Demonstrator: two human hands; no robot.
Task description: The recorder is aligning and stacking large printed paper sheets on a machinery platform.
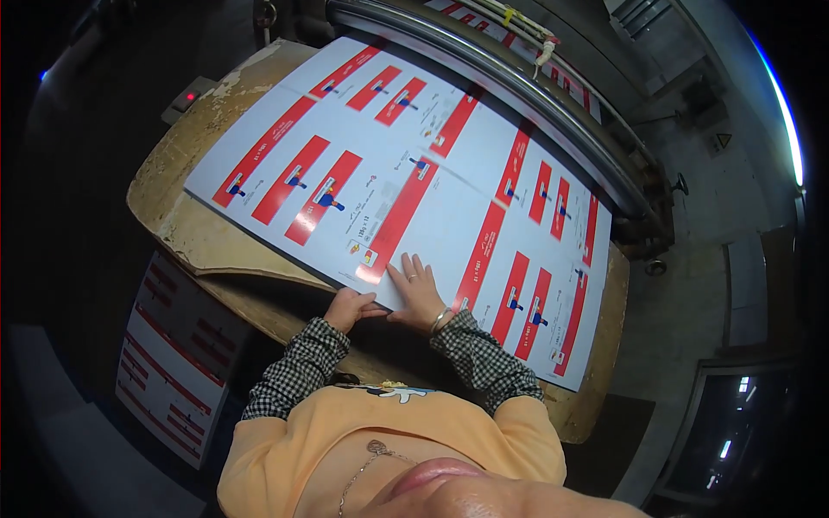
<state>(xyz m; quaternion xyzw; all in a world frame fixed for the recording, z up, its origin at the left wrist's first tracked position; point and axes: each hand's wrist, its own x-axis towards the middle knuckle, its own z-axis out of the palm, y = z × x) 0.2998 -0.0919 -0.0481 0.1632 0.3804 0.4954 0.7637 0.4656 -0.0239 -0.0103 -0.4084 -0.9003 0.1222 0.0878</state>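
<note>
Large glossy printed sheet (406, 164), white with red rectangular bars and small blue marks, lies flat on a worn wooden tabletop (186, 229) with chipped pale edges. Left hand (348, 307) curls around the sheet's near edge, pinching it. Right hand (418, 289) rests flat on top, fingers spread (one ring, one metal bracelet visible). One long steel roller (518, 95) runs along the far edge. A second printed stack (177, 358) sits below left.

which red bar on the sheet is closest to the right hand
The long diagonal red bar whose lower end sits just left of the right hand's fingertips; the other bars lie farther off.
</note>
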